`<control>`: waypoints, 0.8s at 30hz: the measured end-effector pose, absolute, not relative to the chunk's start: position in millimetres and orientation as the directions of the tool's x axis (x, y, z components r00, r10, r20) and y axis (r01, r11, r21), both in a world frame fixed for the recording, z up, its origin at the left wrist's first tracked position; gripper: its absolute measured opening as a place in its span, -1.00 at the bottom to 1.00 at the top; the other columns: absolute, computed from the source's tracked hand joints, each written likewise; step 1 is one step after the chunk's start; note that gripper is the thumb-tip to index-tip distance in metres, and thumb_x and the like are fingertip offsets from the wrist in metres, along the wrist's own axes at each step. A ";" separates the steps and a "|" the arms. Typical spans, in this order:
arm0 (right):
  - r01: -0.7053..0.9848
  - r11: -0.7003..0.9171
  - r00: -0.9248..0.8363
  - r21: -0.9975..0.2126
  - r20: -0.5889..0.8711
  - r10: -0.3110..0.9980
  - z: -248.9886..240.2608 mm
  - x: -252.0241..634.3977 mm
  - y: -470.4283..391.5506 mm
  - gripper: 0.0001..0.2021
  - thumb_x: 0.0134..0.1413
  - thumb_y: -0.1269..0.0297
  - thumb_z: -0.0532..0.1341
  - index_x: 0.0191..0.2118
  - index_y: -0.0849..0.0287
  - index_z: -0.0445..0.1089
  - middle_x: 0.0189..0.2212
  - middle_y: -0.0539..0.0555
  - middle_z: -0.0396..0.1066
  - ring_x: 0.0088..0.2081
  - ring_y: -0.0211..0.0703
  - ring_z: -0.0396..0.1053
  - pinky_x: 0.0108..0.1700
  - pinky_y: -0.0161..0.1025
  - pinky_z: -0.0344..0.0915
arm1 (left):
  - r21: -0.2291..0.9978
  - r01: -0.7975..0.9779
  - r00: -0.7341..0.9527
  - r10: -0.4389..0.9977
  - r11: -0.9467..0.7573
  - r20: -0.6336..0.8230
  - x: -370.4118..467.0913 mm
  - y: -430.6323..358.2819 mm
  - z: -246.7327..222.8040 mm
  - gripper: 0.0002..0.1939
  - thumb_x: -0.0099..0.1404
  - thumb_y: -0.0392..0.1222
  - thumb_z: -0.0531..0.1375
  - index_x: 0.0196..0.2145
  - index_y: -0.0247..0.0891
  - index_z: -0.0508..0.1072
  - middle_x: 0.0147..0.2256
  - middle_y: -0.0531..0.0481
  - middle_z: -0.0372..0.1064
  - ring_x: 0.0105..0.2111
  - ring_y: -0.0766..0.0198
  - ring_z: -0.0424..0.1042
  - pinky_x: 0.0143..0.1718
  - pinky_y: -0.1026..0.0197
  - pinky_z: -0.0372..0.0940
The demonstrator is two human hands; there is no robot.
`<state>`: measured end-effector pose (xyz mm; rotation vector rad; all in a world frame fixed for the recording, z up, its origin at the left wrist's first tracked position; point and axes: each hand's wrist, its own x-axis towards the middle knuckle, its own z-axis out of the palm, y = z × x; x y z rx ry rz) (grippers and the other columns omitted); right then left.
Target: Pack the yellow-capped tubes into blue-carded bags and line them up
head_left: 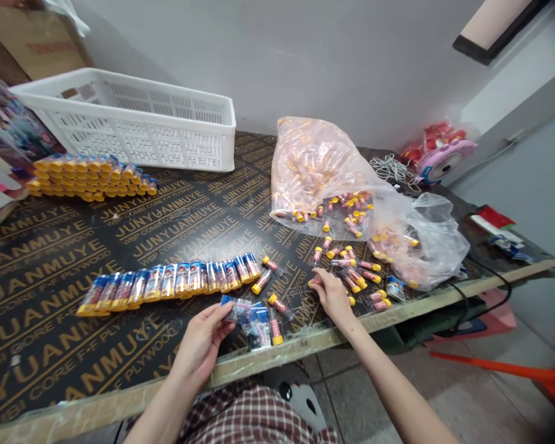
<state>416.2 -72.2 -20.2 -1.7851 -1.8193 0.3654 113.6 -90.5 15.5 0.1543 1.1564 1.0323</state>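
Note:
My left hand [204, 338] pinches a clear plastic sleeve [237, 310] with a blue end between thumb and fingers. Beneath it, by the table's front edge, lies a small pile of similar blue-and-clear sleeves [259, 325], with a yellow-capped tube [275, 328] alongside. To the right, my right hand [335, 300] is closed at the fingertips on a small tube [313, 282], mostly covered by the fingers. Loose clear tubes with pink contents and yellow caps [353, 279] are scattered around that hand. Left of centre runs a row of blue-sleeved tubes [169, 280] standing side by side.
A large plastic bag of tubes [314, 163] spills open behind the loose ones, next to a smaller clear bag [437, 246]. Stacked sleeved tubes [90, 179] sit before a white basket [166, 139] at back left. A pink fan [446, 161] and cable [393, 169] stand far right.

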 end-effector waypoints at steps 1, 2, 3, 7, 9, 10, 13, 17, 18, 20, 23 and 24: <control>0.816 0.088 0.038 -0.571 0.205 0.978 -20.5 415.0 -72.1 -0.72 0.10 0.35 0.08 -0.05 0.18 0.32 -0.33 0.11 0.44 -0.28 -0.05 0.37 -0.06 -0.01 0.23 | 0.580 -0.594 0.032 0.737 0.557 -0.675 114.2 -90.4 15.4 -0.95 0.02 -0.47 0.28 -0.51 -0.41 0.52 -0.54 0.00 0.45 -0.61 0.44 0.37 -0.56 0.41 0.34; 0.803 0.104 0.029 -0.587 0.212 0.977 -19.9 412.0 -72.7 -0.69 0.11 0.34 0.07 0.00 0.17 0.30 -0.31 0.12 0.44 -0.27 -0.06 0.37 -0.05 0.00 0.23 | 0.576 -0.598 0.038 0.738 0.557 -0.674 114.4 -90.2 15.4 -0.96 0.01 -0.45 0.30 -0.51 -0.41 0.52 -0.55 0.00 0.45 -0.61 0.44 0.36 -0.57 0.41 0.34; 0.782 0.121 0.022 -0.612 0.220 0.975 -18.4 406.7 -74.3 -0.65 0.14 0.33 0.05 0.06 0.16 0.26 -0.26 0.12 0.43 -0.23 -0.06 0.37 -0.03 0.00 0.23 | 0.574 -0.603 0.039 0.739 0.555 -0.673 114.2 -90.1 15.4 -0.96 0.00 -0.43 0.31 -0.51 -0.41 0.52 -0.55 0.00 0.44 -0.61 0.44 0.36 -0.57 0.41 0.33; 0.572 0.177 -0.011 -0.801 0.209 0.978 -3.8 358.9 -94.7 -0.42 0.22 0.30 -0.01 0.31 0.05 -0.21 -0.19 0.08 0.35 -0.17 -0.16 0.34 0.00 -0.07 0.25 | 0.609 -0.605 0.004 0.766 0.513 -0.643 110.6 -89.7 15.9 -0.85 -0.11 -0.33 0.39 -0.53 -0.41 0.53 -0.56 0.00 0.44 -0.61 0.45 0.33 -0.57 0.41 0.30; 0.450 0.184 -0.114 -0.874 0.148 0.982 5.7 327.1 -109.7 -0.26 0.21 0.28 0.04 0.33 0.03 -0.49 -0.29 0.01 0.33 -0.29 -0.21 0.34 -0.11 -0.15 0.31 | 0.640 -0.597 -0.034 0.782 0.483 -0.622 108.2 -90.1 15.9 -0.78 -0.17 -0.25 0.43 -0.54 -0.40 0.52 -0.57 0.01 0.43 -0.61 0.45 0.33 -0.56 0.40 0.28; 0.410 0.187 -0.166 -0.893 0.128 0.978 9.5 312.5 -116.2 -0.20 0.20 0.27 0.06 0.32 0.03 -0.57 -0.33 -0.02 0.32 -0.35 -0.23 0.33 -0.17 -0.19 0.33 | 0.656 -0.591 -0.056 0.787 0.469 -0.614 107.1 -90.4 15.9 -0.73 -0.20 -0.20 0.44 -0.54 -0.40 0.52 -0.58 0.00 0.43 -0.60 0.43 0.33 -0.55 0.39 0.28; 0.371 0.222 -0.225 -0.902 0.145 0.964 14.5 281.7 -126.3 -0.15 0.17 0.27 0.11 0.32 0.03 -0.58 -0.39 -0.05 0.33 -0.41 -0.24 0.32 -0.27 -0.25 0.33 | 0.695 -0.569 -0.109 0.798 0.440 -0.593 104.1 -91.4 16.2 -0.63 -0.26 -0.05 0.46 -0.56 -0.39 0.51 -0.60 0.00 0.42 -0.58 0.40 0.36 -0.53 0.36 0.27; 0.424 0.259 -0.181 -0.868 0.199 0.963 12.3 272.1 -122.9 -0.20 0.14 0.27 0.13 0.33 -0.01 -0.44 -0.38 -0.05 0.36 -0.39 -0.20 0.35 -0.21 -0.22 0.34 | 0.718 -0.549 -0.134 0.803 0.428 -0.581 100.9 -92.6 17.2 -0.60 -0.32 -0.02 0.46 -0.60 -0.37 0.50 -0.62 0.01 0.41 -0.58 0.39 0.35 -0.50 0.35 0.25; 0.441 0.265 -0.181 -0.857 0.204 0.962 11.7 272.6 -121.6 -0.21 0.14 0.28 0.13 0.33 -0.02 -0.40 -0.37 -0.04 0.37 -0.37 -0.19 0.36 -0.19 -0.21 0.34 | 0.727 -0.538 -0.137 0.806 0.427 -0.575 100.5 -93.1 17.1 -0.61 -0.32 -0.02 0.46 -0.60 -0.37 0.50 -0.62 0.01 0.41 -0.58 0.39 0.35 -0.50 0.35 0.25; 0.483 0.282 -0.206 -0.829 0.205 0.957 11.0 274.0 -120.3 -0.25 0.14 0.29 0.13 0.33 -0.03 -0.32 -0.35 -0.03 0.37 -0.35 -0.18 0.37 -0.17 -0.20 0.35 | 0.755 -0.500 -0.141 0.821 0.424 -0.554 100.5 -94.3 15.7 -0.61 -0.27 0.00 0.45 -0.60 -0.37 0.50 -0.62 0.02 0.40 -0.57 0.38 0.34 -0.48 0.34 0.24; 0.534 0.330 -0.297 -0.778 0.193 0.935 10.1 273.4 -120.6 -0.29 0.13 0.34 0.13 0.32 -0.04 -0.22 -0.35 -0.01 0.36 -0.37 -0.16 0.36 -0.20 -0.19 0.36 | 0.845 -0.394 -0.164 0.876 0.363 -0.453 104.2 -97.2 11.5 -0.64 -0.13 0.03 0.39 -0.59 -0.36 0.50 -0.60 0.04 0.39 -0.56 0.40 0.31 -0.46 0.35 0.23; 0.537 0.350 -0.334 -0.768 0.187 0.924 9.8 272.4 -120.8 -0.29 0.12 0.36 0.13 0.32 -0.03 -0.21 -0.35 0.00 0.35 -0.37 -0.15 0.35 -0.21 -0.19 0.36 | 0.876 -0.353 -0.165 0.900 0.329 -0.404 106.7 -98.4 10.2 -0.65 -0.07 0.03 0.37 -0.59 -0.36 0.49 -0.59 0.04 0.39 -0.56 0.41 0.30 -0.46 0.36 0.22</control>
